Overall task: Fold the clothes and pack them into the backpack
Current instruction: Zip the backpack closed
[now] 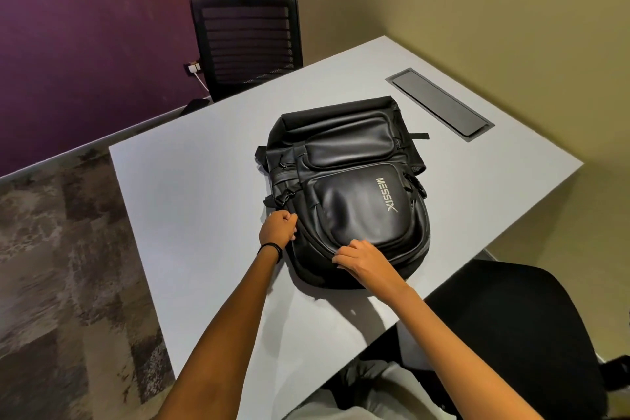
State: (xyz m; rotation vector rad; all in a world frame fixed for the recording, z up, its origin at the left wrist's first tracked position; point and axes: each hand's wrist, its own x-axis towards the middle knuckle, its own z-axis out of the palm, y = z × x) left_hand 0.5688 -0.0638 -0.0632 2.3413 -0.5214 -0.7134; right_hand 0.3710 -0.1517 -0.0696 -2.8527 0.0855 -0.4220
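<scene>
A black leather-look backpack [344, 187] lies flat on the grey table [191, 187], front panel up, white lettering on its lower pocket. My left hand [278, 227] has its fingers curled against the backpack's left side near the zipper line, pinching something small there. My right hand [361, 257] rests on the near end of the backpack with its fingers curled onto the zipper seam. No clothes lie on the table. Some grey cloth [371, 382] shows below the table's near edge, between my arms.
A black mesh chair [247, 41] stands at the table's far side. Another black chair seat [511, 317] is at my right. A dark cable hatch [439, 102] is set in the tabletop at the back right. A charger cable [197, 73] hangs on the purple wall.
</scene>
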